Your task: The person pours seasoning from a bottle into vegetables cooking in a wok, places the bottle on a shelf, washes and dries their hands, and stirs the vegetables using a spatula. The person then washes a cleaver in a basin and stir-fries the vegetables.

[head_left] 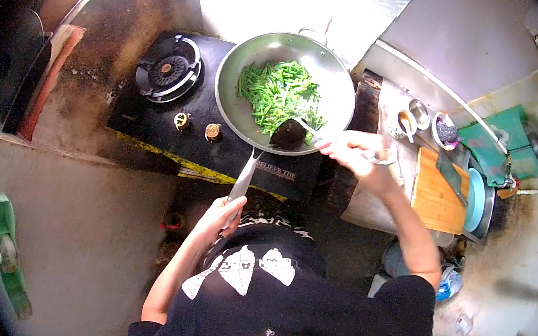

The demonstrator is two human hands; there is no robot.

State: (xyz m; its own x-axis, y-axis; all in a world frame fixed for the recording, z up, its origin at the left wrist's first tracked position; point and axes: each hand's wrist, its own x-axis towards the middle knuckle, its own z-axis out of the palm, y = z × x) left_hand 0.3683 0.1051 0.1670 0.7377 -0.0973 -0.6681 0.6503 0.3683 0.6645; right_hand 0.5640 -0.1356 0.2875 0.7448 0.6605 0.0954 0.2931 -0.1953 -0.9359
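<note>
A large wok (231, 89) sits on the right side of the black gas stove, holding chopped green vegetables (278, 92). My left hand (223, 216) is wrapped round the wok's handle (245, 177), below the pan. At the wok's lower right rim, my right hand (359, 155) grips the light shaft of a spatula. The spatula's dark head (288, 134) rests in the wok at the lower right edge of the greens.
A bare burner (168, 70) is left of the wok, above two knobs. On the right counter are a cutting board (429, 201) with a cleaver (451, 175), a bowl with a spoon (405, 123), another bowl (447, 131) and a blue basin (475, 200).
</note>
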